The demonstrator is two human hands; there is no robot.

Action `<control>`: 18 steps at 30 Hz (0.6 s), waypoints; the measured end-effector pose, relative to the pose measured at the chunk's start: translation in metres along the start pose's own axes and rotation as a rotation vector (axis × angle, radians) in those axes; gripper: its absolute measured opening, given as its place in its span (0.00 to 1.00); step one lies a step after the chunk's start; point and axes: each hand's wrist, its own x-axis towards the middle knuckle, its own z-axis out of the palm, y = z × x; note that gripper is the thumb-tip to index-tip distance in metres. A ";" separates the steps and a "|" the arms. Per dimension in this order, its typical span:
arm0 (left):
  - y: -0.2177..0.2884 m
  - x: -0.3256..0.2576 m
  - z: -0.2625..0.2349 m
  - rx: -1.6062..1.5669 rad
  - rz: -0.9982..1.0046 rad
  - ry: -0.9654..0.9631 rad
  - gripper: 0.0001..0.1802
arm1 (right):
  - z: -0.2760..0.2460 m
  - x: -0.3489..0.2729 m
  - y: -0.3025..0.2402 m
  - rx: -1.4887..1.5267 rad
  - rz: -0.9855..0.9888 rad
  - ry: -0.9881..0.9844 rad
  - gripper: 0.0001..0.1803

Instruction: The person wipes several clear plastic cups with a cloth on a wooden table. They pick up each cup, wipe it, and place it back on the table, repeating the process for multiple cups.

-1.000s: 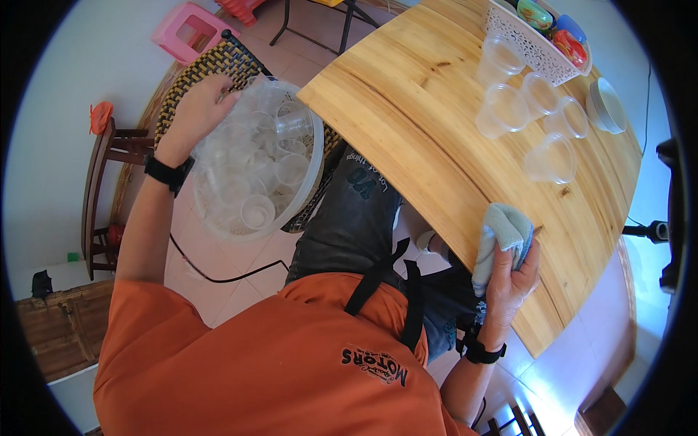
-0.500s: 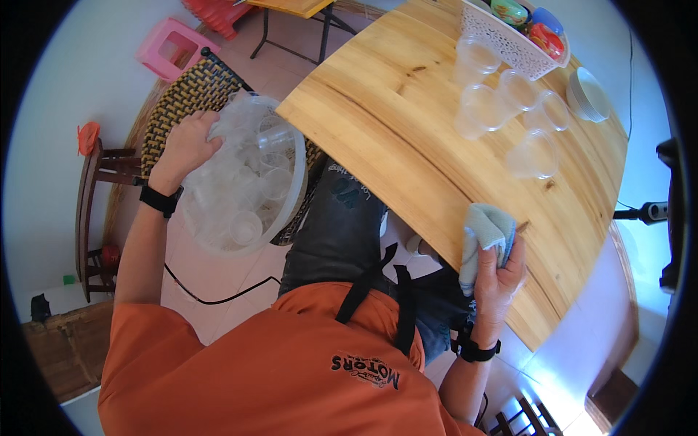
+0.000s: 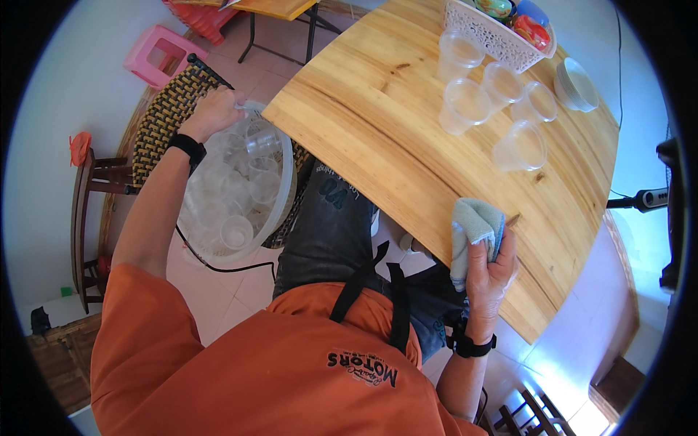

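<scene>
My right hand grips a folded pale blue-green cloth at the near edge of the wooden table. To the left, my left hand is at the far rim of a round, whitish basket full of clear plastic cups. Its fingers curl down by the rim, and whatever they hold is hidden. One cup lies near the basket's front side. On the table, several clear plastic cups stand in a loose group, the closest being a cup right of the middle.
A white lattice basket with colourful bowls stands at the table's far side, beside stacked pale bowls. The round basket rests on a woven chair. A pink stool is behind it. A black cable crosses the floor.
My left hand has moved right and slightly up along the basket's far side, and the cups inside show more clearly. My right hand still holds the cloth. The whole view has shifted slightly.
</scene>
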 end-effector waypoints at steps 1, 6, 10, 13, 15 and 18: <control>-0.001 0.001 0.003 -0.009 -0.006 -0.003 0.15 | 0.000 0.000 0.000 0.010 0.007 -0.005 0.17; -0.005 0.001 0.013 -0.039 0.004 0.054 0.09 | 0.000 0.000 0.000 0.006 0.005 -0.008 0.17; -0.007 -0.011 0.000 -0.133 0.029 0.121 0.11 | -0.001 0.000 0.003 -0.010 0.004 -0.015 0.18; -0.006 -0.030 -0.029 -0.207 0.065 0.220 0.13 | -0.003 -0.002 0.005 -0.024 0.015 -0.036 0.18; -0.001 -0.044 -0.051 -0.269 0.027 0.266 0.15 | -0.003 -0.002 0.006 -0.039 0.006 -0.025 0.18; 0.016 -0.063 -0.081 -0.475 0.017 0.275 0.18 | -0.001 -0.001 0.005 -0.038 0.015 -0.007 0.19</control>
